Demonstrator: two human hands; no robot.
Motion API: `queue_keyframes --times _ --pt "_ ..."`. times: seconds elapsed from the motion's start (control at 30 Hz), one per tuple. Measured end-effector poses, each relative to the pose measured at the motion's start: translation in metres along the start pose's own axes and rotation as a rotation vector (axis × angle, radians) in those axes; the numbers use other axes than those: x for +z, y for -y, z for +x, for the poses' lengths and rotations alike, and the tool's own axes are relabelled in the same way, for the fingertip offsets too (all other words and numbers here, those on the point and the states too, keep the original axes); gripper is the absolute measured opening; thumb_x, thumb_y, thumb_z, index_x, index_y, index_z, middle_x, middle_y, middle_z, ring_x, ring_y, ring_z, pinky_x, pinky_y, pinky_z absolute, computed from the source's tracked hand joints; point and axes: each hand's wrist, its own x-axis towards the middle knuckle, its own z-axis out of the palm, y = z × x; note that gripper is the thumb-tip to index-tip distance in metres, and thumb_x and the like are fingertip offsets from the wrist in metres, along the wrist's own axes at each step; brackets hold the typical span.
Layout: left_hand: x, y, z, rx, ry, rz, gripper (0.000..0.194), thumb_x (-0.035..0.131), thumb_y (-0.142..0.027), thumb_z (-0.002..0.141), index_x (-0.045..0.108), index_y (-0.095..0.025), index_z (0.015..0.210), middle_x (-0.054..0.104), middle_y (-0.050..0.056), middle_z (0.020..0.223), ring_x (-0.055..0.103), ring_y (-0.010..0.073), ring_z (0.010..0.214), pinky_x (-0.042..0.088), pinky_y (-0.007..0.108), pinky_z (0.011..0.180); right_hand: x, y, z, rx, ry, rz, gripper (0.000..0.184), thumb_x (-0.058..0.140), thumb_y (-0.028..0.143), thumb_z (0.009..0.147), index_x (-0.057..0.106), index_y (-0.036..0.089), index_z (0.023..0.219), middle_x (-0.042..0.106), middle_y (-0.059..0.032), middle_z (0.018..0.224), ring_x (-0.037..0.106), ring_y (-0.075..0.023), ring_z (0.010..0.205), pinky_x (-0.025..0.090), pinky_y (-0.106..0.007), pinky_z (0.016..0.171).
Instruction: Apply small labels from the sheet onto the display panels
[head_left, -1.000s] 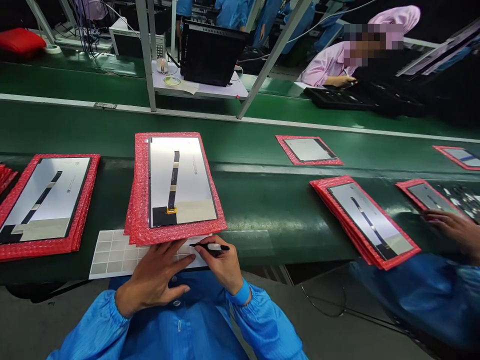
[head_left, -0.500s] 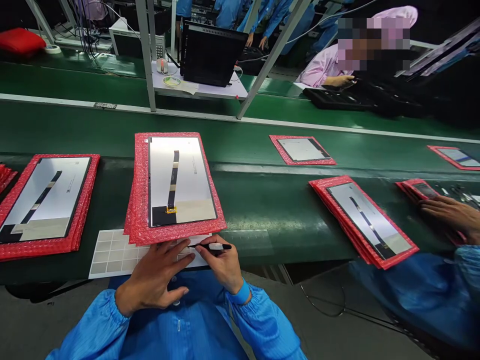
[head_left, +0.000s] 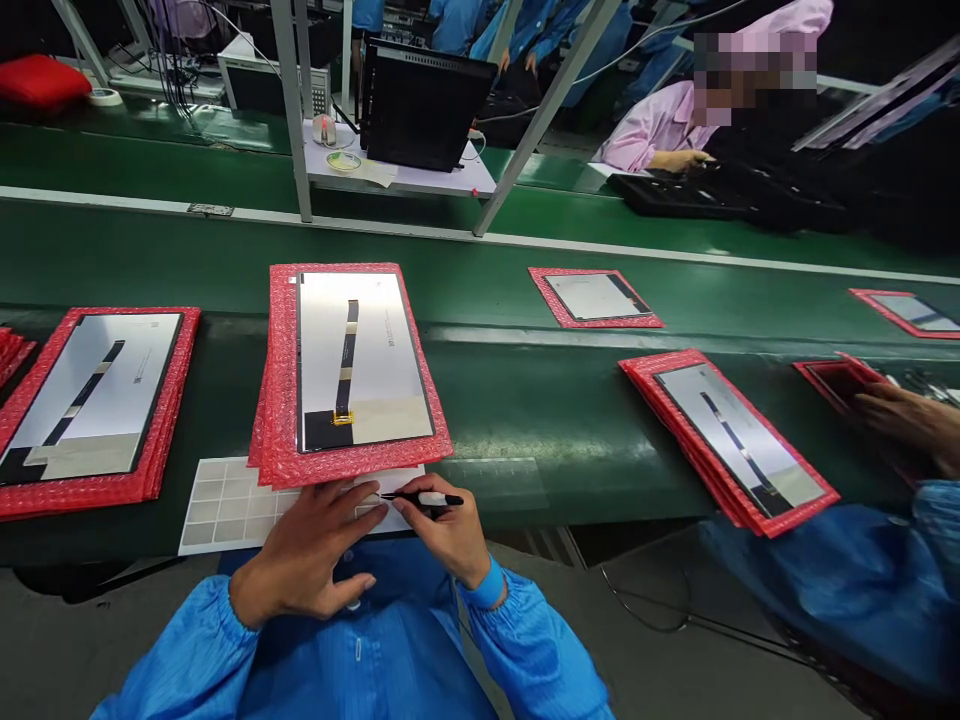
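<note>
My right hand (head_left: 442, 532) pinches a black marker pen (head_left: 424, 498), its tip on a white sheet of square labels (head_left: 232, 510) at the belt's near edge. My left hand (head_left: 315, 548) lies flat on that sheet, fingers spread, close to the pen tip. Just beyond my hands, a stack of display panels in red bubble wrap (head_left: 352, 365) overlaps the sheet's far edge. Each panel has a black flex strip and a small gold tag (head_left: 343, 418). The sheet's part under my hands is hidden.
More wrapped panel stacks (head_left: 90, 400) lie on the green conveyor belt (head_left: 510, 400) to both sides. At right, a co-worker's hand (head_left: 900, 418) reaches over a red-wrapped item. A person in pink (head_left: 660, 125) works beyond a metal-framed shelf holding a black monitor (head_left: 424, 108).
The pen tip has shifted slightly along the label sheet. The far panels on the belt have moved left, and the co-worker's hand has moved over the red-wrapped item.
</note>
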Motion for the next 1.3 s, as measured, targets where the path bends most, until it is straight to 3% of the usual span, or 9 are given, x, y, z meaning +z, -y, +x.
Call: queue_keyframes --times 0.33,0.5,0.67,0.77,0.83,0.93,1.0,1.17,1.3 --pt "0.002 0.002 0.001 -0.010 0.021 -0.010 0.088 0.078 -0.045 0.080 0.042 -0.033 0.160 0.043 0.006 0.166 0.042 0.0402 0.145 0.033 0.061 0.117 0.003 -0.001 0.000 -0.001 0.003 -0.017 0.010 0.079 0.031 0.085 0.075 0.022 0.084 0.075 -0.0015 0.069 0.063 -0.0169 0.055 0.049 -0.027 0.053" --pt "0.000 0.000 0.001 -0.011 -0.027 -0.017 0.082 0.080 -0.043 0.078 0.051 -0.033 0.154 0.041 0.012 0.166 0.042 0.0409 0.146 0.033 0.060 0.117 0.002 0.010 -0.003 -0.019 -0.017 0.007 0.011 0.079 0.030 0.085 0.075 0.022 0.079 0.075 -0.0023 0.068 0.064 -0.0176 0.055 0.050 -0.028 0.053" --pt "0.000 0.001 0.001 0.010 -0.084 -0.052 0.068 0.080 -0.045 0.079 0.062 -0.031 0.143 0.043 0.013 0.164 0.045 0.0415 0.145 0.034 0.062 0.117 -0.014 0.024 -0.008 -0.024 0.007 0.084 0.012 0.082 0.033 0.084 0.076 0.023 0.081 0.078 -0.0052 0.071 0.070 -0.0216 0.059 0.054 -0.031 0.055" --pt "0.000 0.001 0.001 0.048 -0.163 -0.060 0.058 0.077 -0.038 0.082 0.065 -0.029 0.138 0.049 0.013 0.160 0.048 0.0404 0.143 0.040 0.061 0.115 -0.029 0.039 -0.006 -0.051 0.042 0.203 0.013 0.085 0.033 0.083 0.076 0.024 0.083 0.081 -0.0070 0.077 0.076 -0.0246 0.069 0.060 -0.034 0.064" --pt "-0.002 -0.003 -0.001 0.097 -0.314 -0.080 0.046 0.072 -0.029 0.086 0.068 -0.025 0.131 0.062 0.015 0.145 0.057 0.0364 0.136 0.048 0.057 0.111 -0.038 0.053 -0.001 -0.060 0.014 0.250 0.014 0.087 0.033 0.082 0.076 0.024 0.085 0.081 -0.0067 0.077 0.076 -0.0244 0.070 0.061 -0.034 0.066" --pt "-0.018 -0.012 -0.006 0.253 -0.580 -0.108 0.034 0.064 -0.013 0.088 0.070 -0.017 0.122 0.078 0.013 0.110 0.072 0.0271 0.108 0.059 0.045 0.095 -0.047 0.076 0.014 -0.064 -0.087 0.261 0.020 0.090 0.036 0.079 0.075 0.024 0.084 0.079 -0.0056 0.075 0.075 -0.0229 0.067 0.060 -0.031 0.062" --pt "-0.037 -0.015 -0.010 0.338 -0.685 -0.086 0.032 0.063 -0.007 0.086 0.070 -0.013 0.117 0.079 0.011 0.099 0.073 0.0236 0.097 0.061 0.040 0.088 -0.049 0.091 0.028 -0.069 -0.139 0.235 0.024 0.092 0.040 0.077 0.074 0.024 0.082 0.076 -0.0047 0.074 0.072 -0.0219 0.065 0.059 -0.031 0.060" --pt "-0.086 0.006 -0.004 0.244 -0.804 0.029 0.035 0.065 -0.015 0.089 0.069 -0.015 0.123 0.078 0.013 0.115 0.070 0.0305 0.118 0.058 0.048 0.099 -0.040 0.115 0.063 -0.084 -0.133 0.163 0.027 0.091 0.041 0.076 0.073 0.023 0.081 0.074 -0.0040 0.076 0.070 -0.0213 0.068 0.058 -0.031 0.061" --pt "-0.096 0.036 0.012 0.228 -0.750 0.052 0.040 0.067 -0.031 0.094 0.067 -0.017 0.131 0.076 0.014 0.123 0.066 0.0339 0.127 0.052 0.054 0.109 -0.023 0.118 0.083 -0.150 -0.106 0.154 0.024 0.092 0.037 0.073 0.073 0.022 0.077 0.076 -0.0070 0.089 0.074 -0.0250 0.085 0.061 -0.035 0.074"
